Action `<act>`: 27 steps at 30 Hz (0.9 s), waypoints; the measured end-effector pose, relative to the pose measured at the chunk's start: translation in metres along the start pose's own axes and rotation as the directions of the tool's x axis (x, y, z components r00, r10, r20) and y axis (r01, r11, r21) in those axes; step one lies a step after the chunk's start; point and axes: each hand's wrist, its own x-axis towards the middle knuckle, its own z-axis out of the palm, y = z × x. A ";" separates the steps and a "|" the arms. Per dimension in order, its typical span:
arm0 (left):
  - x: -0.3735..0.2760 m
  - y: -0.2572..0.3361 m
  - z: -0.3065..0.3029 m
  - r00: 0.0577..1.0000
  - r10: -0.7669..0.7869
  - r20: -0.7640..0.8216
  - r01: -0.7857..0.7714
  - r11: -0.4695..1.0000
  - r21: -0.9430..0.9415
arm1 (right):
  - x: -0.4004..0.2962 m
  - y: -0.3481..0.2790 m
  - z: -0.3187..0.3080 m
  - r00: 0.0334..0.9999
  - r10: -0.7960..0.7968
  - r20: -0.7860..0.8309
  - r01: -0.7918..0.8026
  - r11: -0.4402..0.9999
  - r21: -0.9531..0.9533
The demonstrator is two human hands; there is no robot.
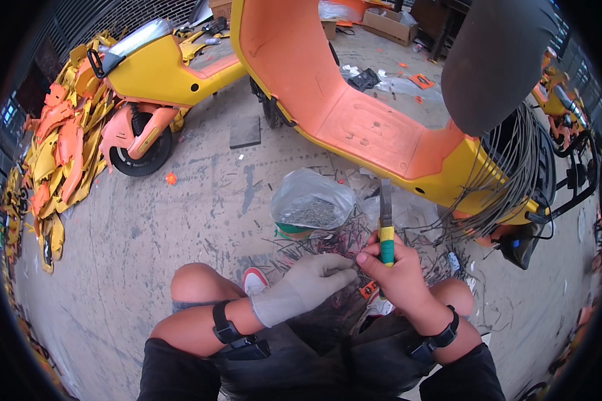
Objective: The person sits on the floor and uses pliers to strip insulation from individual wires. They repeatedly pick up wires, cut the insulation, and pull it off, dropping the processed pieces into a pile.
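My right hand [399, 273], bare, is closed around pliers [387, 225] with yellow and green handles, their metal jaws pointing away from me. My left hand [311, 283] wears a grey knit glove; its fingertips come close to my right thumb. Whether something thin lies between its fingers is too small to tell. Just beyond the hands stands a container lined with a clear plastic bag [313, 183], holding many small metal pieces [313, 213]. Dark cut cable or wire pieces [301, 248] lie scattered on the floor around it. A bundle of grey cables [511, 170] hangs over the scooter's rear.
A yellow and orange scooter [371, 130] stands in front, its dark seat [496, 60] at upper right. Another scooter [150, 80] stands at upper left beside a heap of plastic body panels [65, 135]. A dark square plate [245, 132] lies on the floor; a cardboard box [389, 27] sits farther back.
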 end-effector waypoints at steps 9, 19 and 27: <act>-0.003 0.005 0.001 0.993 -0.092 0.077 0.108 0.966 -0.233 | -0.002 0.004 -0.003 0.986 0.160 0.055 -0.169 0.953 0.254; -0.006 0.000 0.000 0.993 0.117 -0.023 -0.118 0.991 -0.056 | -0.004 0.000 0.001 0.897 0.396 0.197 -0.440 0.762 0.475; -0.009 0.006 -0.004 0.994 0.099 -0.035 -0.097 0.993 0.072 | -0.005 0.009 0.002 0.896 0.379 0.232 -0.444 0.780 0.440</act>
